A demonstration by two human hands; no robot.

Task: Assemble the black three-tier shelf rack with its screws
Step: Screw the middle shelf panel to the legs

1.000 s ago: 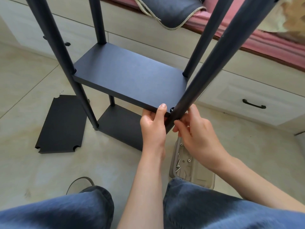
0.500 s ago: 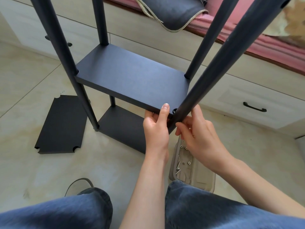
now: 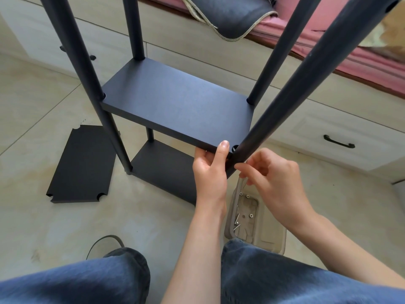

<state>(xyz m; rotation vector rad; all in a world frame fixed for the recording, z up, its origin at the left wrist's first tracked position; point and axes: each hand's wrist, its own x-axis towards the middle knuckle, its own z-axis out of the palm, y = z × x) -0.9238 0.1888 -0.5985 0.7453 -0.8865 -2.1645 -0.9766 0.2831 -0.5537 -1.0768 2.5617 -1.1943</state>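
The black rack stands on the floor with four poles, a middle shelf (image 3: pixel 177 104) and a bottom shelf (image 3: pixel 164 170). My left hand (image 3: pixel 211 172) grips the middle shelf's near right corner, thumb on top, fingers beneath. Just right of it, my right hand (image 3: pixel 271 181) has its fingertips pinched together against the near right pole (image 3: pixel 306 77) at shelf height; whatever they hold is hidden. A third shelf board (image 3: pixel 81 165) lies flat on the floor to the left. Loose screws lie in a clear tray (image 3: pixel 243 218) under my right hand.
A cream drawer unit with a black handle (image 3: pixel 338 141) runs along the back, topped by a pink cushion (image 3: pixel 361 60) and a dark cloth. My knees in blue jeans fill the bottom edge. Tiled floor lies open to the left.
My right hand has slid slightly down and off the pole, fingertips now pinching at its near side. My left hand keeps its hold on the shelf corner.
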